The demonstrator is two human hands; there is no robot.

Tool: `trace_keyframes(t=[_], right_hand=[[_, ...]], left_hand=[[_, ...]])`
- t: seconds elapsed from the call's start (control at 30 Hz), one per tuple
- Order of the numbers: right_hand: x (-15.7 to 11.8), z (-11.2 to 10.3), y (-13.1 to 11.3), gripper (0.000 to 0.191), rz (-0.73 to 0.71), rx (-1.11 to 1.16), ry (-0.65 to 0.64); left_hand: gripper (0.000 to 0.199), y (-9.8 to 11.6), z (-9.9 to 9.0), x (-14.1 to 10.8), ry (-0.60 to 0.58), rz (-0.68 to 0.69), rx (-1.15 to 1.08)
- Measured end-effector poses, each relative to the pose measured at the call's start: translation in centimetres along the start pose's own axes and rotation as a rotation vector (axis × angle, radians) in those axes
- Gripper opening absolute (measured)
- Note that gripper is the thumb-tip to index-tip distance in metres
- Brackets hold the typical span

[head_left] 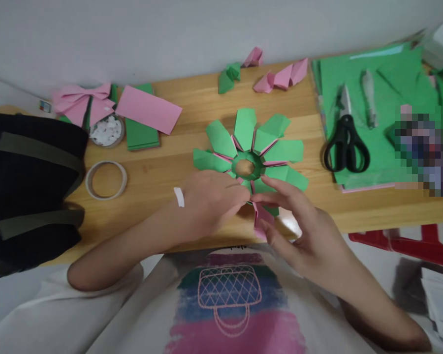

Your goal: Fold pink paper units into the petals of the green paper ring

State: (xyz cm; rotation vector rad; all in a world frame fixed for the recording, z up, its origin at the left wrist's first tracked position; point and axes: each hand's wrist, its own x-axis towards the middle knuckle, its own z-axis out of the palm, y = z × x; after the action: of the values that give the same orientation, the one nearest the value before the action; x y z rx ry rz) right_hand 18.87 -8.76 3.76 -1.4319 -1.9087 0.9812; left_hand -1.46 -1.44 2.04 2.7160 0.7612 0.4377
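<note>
A ring-shaped paper flower [245, 130] with green petals and pink folded edges lies in front of me on the wooden table. My left hand [217, 201] is closed on its near left side, the fingertips pinching the inner rim. At the near side of the ring a pink folded paper piece [263, 220] points toward me. My right hand [304, 223] has its thumb on this piece and its fingertips at the piece's upper end, beside the ring. The petals under my left hand are hidden.
Black-handled scissors [346, 142] and a cutter [369, 101] lie on green sheets [328, 83] at right. Folded paper pieces [284, 77] stand behind the flower. At left are a tape roll [88, 179], pink paper [149, 109], a dish of white bits [107, 132] and a black bag [29, 191].
</note>
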Motion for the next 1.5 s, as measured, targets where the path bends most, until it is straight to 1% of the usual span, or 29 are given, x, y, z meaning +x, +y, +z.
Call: trace_keyframes(t=[0.07,0.13,0.2,0.27,0.3,0.33,0.4,0.47,0.53,0.63,0.73,0.9,1.03,1.13,1.2,1.3,1.37,1.43,1.5], right_hand=[[-0.1,-0.8,0.8,0.058,-0.03,0.014,-0.016],[-0.1,-1.8,1.6,0.055,-0.083,-0.036,-0.042],[-0.1,-2.7,2.4,0.056,-0.155,-0.114,-0.114],[-0.1,-3.1,3.0,0.058,-0.233,-0.187,-0.181],[-0.1,-3.1,3.2,0.058,-0.26,-0.227,-0.185],[0.0,-2.9,3.4,0.056,-0.282,-0.269,-0.162],[0.2,-2.3,3.5,0.045,-0.324,-0.345,-0.065],[0.6,-1.5,3.5,0.029,-0.393,-0.367,0.033],[1.1,-0.8,3.5,0.018,-0.445,-0.328,0.106],[1.9,0.0,3.6,0.011,-0.454,-0.25,0.197],[2.2,0.5,3.9,0.008,-0.458,-0.214,0.243],[2.1,1.0,4.8,0.009,-0.49,-0.225,0.271],[1.8,0.4,4.7,0.015,-0.492,-0.243,0.203],[1.6,-0.1,4.2,0.014,-0.483,-0.26,0.166],[1.5,-0.2,3.8,0.011,-0.497,-0.306,0.188],[1.4,0.0,3.5,0.005,-0.525,-0.381,0.276],[1.4,0.1,3.5,0.006,-0.524,-0.389,0.307],[1.5,0.0,3.6,0.009,-0.51,-0.353,0.283],[1.6,-0.4,3.6,0.013,-0.488,-0.298,0.224]], left_hand=[[0.023,-0.3,-0.1,0.3,0.017,-0.028,-0.014],[0.017,-0.3,-0.6,0.8,0.016,-0.092,-0.032],[0.013,-0.2,-1.2,1.5,-0.013,-0.212,-0.083],[0.012,0.0,-1.9,2.1,-0.07,-0.361,-0.17],[0.012,0.0,-2.1,2.4,-0.094,-0.422,-0.214],[0.012,0.0,-2.3,2.5,-0.106,-0.468,-0.25],[0.011,-0.1,-2.4,2.7,-0.113,-0.521,-0.294],[0.009,-0.4,-2.3,2.8,-0.104,-0.535,-0.316],[0.007,-0.7,-2.2,2.9,-0.104,-0.523,-0.33],[0.006,-1.0,-1.9,3.0,-0.107,-0.504,-0.317],[0.004,-1.2,-1.7,3.2,-0.085,-0.502,-0.316],[0.004,-1.2,-1.4,3.0,-0.043,-0.475,-0.378],[0.003,-1.0,-1.4,2.8,-0.014,-0.454,-0.398],[0.004,-1.1,-1.3,2.8,-0.007,-0.457,-0.396],[0.004,-1.1,-1.3,2.8,-0.009,-0.454,-0.386],[0.003,-1.2,-1.2,2.8,-0.008,-0.466,-0.382],[0.003,-1.2,-1.2,2.8,-0.009,-0.479,-0.383],[0.003,-1.1,-1.2,2.8,-0.015,-0.489,-0.382],[0.003,-1.0,-1.3,2.7,-0.023,-0.499,-0.386]])
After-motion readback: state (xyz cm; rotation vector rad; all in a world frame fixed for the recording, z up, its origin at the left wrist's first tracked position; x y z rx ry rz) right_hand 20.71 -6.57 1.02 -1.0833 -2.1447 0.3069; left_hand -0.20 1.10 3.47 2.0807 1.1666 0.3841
